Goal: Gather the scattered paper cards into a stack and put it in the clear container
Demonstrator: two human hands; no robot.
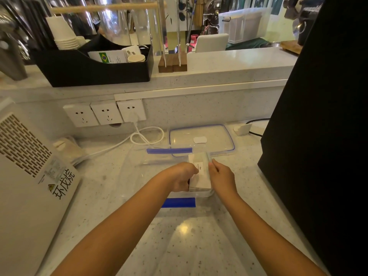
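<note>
A stack of white paper cards [201, 174] stands tilted inside the right end of a clear container [139, 172] with blue clip flaps on its near and far sides. My left hand [182, 177] is closed on the stack's left side. My right hand [220, 175] presses its fingers against the stack's right edge. Both hands are down inside the container. The bottom of the stack is partly hidden by my left hand.
The container's clear lid [201, 139] with a blue seal lies just behind it. A white appliance [29, 176] stands at the left, a tall black machine [318, 136] at the right. A white cable [139, 136] runs from the wall sockets [105, 113].
</note>
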